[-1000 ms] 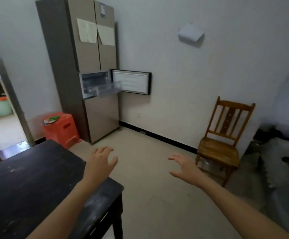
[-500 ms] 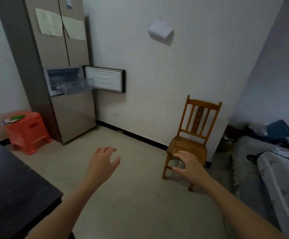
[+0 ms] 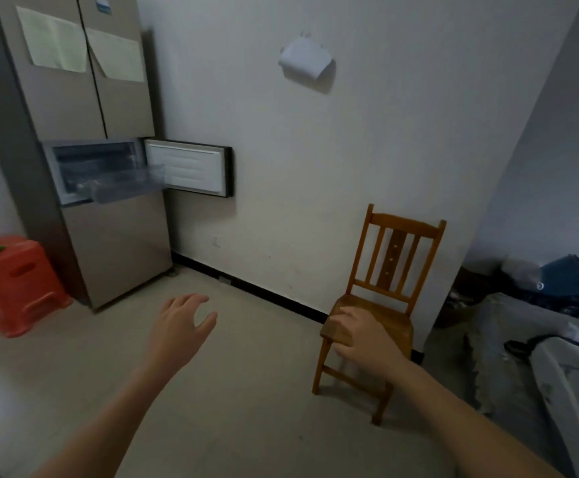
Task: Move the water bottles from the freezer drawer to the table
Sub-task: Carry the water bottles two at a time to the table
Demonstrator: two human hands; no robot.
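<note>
Step in hand, as I judge it: approach to the drawer, extended from the fridge at upper left of frame. I cannot make out bottles in it. My left hand and right hand reach forward at lower centre, fingers apart, empty. Next: close in, grip one bottle.

Plain room in a home.
Tall beige multi-door refrigerator, brown slat-back wooden chair, squat orange plastic stool, pale tiled floor.
</note>
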